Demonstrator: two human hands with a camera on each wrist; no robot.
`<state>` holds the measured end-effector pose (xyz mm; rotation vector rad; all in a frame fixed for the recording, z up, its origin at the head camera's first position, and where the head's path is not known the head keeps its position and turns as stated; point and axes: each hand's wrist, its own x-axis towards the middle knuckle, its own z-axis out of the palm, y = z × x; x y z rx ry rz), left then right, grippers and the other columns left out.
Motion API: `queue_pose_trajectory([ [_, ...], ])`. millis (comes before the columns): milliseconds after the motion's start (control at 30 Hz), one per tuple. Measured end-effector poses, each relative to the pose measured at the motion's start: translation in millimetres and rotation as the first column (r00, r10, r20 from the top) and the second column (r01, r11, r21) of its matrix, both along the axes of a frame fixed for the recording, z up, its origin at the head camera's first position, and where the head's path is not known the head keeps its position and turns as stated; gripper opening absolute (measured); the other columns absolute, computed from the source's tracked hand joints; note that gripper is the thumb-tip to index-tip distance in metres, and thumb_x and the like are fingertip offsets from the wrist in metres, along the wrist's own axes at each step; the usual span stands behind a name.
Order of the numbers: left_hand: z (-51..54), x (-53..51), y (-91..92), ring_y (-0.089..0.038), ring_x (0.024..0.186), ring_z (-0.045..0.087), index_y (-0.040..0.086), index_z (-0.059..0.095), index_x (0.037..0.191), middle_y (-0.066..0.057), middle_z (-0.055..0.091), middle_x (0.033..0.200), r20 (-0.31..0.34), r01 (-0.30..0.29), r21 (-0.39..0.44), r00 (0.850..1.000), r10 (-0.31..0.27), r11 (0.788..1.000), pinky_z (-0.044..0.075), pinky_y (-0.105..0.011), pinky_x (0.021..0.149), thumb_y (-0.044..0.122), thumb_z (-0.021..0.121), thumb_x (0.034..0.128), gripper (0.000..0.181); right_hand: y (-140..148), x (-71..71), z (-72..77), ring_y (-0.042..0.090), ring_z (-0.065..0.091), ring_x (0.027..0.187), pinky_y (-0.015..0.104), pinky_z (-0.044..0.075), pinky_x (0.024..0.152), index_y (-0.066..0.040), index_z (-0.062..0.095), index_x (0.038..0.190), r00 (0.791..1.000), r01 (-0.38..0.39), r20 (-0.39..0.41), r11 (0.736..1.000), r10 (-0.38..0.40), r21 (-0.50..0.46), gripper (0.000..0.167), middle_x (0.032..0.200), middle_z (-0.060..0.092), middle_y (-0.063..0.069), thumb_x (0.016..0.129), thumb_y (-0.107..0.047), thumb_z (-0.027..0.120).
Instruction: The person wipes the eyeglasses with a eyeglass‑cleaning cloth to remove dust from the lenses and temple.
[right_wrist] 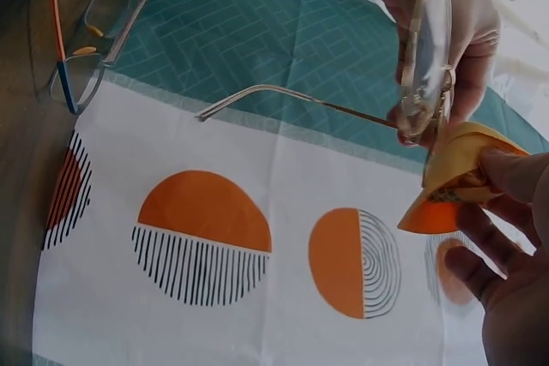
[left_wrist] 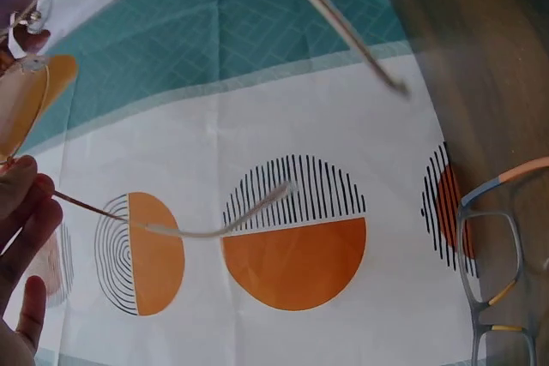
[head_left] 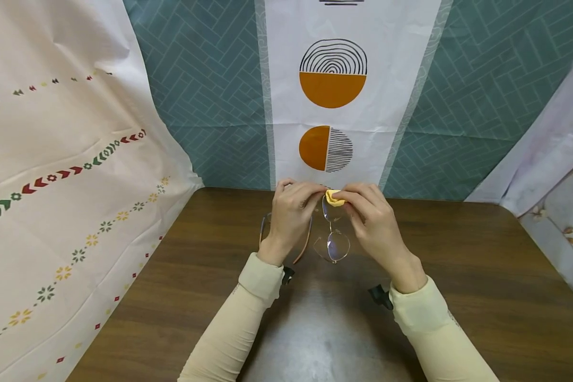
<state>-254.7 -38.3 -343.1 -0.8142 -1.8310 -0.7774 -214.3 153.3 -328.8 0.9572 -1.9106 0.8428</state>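
A thin gold-rimmed pair of eyeglasses (head_left: 338, 248) hangs in the air between the hands, its lenses one above the other in the head view. The fingers of my left hand (head_left: 288, 215) pinch its frame near the upper end, beside a temple hinge. My right hand (head_left: 376, 218) pinches a small yellow cloth (head_left: 335, 198) folded against the upper lens, thumb on one side and fingers on the other. In the right wrist view the cloth (right_wrist: 459, 169) covers part of the rim, and both temples stick out unfolded.
A second pair of glasses (left_wrist: 491, 216), grey-blue with orange parts, rests on the brown wooden table (head_left: 210, 297), partly behind my left hand in the head view. A patterned green and white cloth (head_left: 219, 95) hangs behind the table; a cream patterned cloth (head_left: 76, 212) hangs at the left.
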Motion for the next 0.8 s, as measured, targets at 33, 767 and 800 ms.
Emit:
queue_pose_trajectory([
  [33, -0.4, 0.4, -0.5, -0.016, 0.085, 0.075, 0.008, 0.082, 0.099, -0.002, 0.080, 0.094, 0.001, -0.002, 0.006, 1.000, 0.002, 1.000, 0.047, -0.041, 0.090, 0.012, 0.076, 0.0952, 0.008, -0.8, -0.2, -0.6, 0.032, 0.058, 0.096, 0.032, 0.044, 0.085, 0.001, 0.076, 0.110, 1.000, -0.002, 0.001, 1.000, 0.002, 0.009, 0.028, 0.107, 0.070, 0.014, 0.087, 0.016, 0.074],
  [767, -0.4, 0.2, -5.5, -0.018, 0.077, 0.074, 0.004, 0.082, 0.096, -0.005, 0.080, 0.090, 0.016, -0.075, 0.154, 0.997, 0.074, 0.985, 0.047, -0.044, 0.090, 0.005, 0.079, 0.0925, 0.005, 2.5, 9.9, 5.3, 0.029, 0.059, 0.100, 0.033, 0.044, 0.090, -0.001, 0.076, 0.104, 0.996, -0.050, 0.081, 0.991, 0.040, 0.125, 0.035, 0.106, 0.069, 0.010, 0.079, 0.023, 0.076],
  [800, -0.4, -0.1, -5.7, -0.018, 0.077, 0.074, 0.004, 0.082, 0.096, -0.006, 0.080, 0.090, 0.018, -0.075, 0.157, 0.997, 0.073, 0.985, 0.047, -0.044, 0.090, 0.005, 0.079, 0.0926, 0.005, 3.1, 10.4, 5.8, 0.028, 0.059, 0.100, 0.033, 0.044, 0.089, -0.001, 0.076, 0.104, 0.996, -0.051, 0.085, 0.990, 0.040, 0.132, 0.035, 0.106, 0.070, 0.009, 0.078, 0.023, 0.076],
])
